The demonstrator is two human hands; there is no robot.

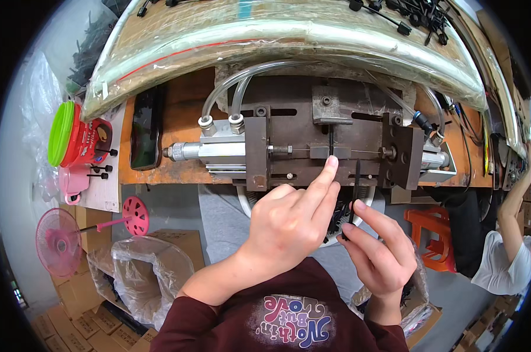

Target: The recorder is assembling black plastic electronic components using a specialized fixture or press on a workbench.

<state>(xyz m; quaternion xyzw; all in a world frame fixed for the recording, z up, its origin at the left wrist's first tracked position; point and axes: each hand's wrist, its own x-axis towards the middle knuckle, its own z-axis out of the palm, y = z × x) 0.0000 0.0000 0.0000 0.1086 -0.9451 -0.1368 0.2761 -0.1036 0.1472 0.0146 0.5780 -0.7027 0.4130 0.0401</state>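
Observation:
My left hand [289, 220] has its index finger stretched out. The fingertip touches the near end of a thin black rod [331, 136], which lies across a small dark block [318, 152] in the middle of a metal clamping fixture [295, 132]. The other fingers are bent beneath, partly hidden. In my right hand [385, 252], thumb and fingers pinch a slim black plastic stick [357, 179]. It stands almost upright, pointed end up, just in front of the fixture. Its lower end is partly covered by my fingers.
Pneumatic cylinders [221, 154] flank the fixture, with clear hoses [242, 76] arching behind. A plastic-wrapped shelf [289, 41] bearing black parts overhangs the bench. At left are a red and green tub [63, 135], pink fan [60, 240] and lined box [142, 264]. Another person's arm [515, 199] shows right, near an orange stool [430, 237].

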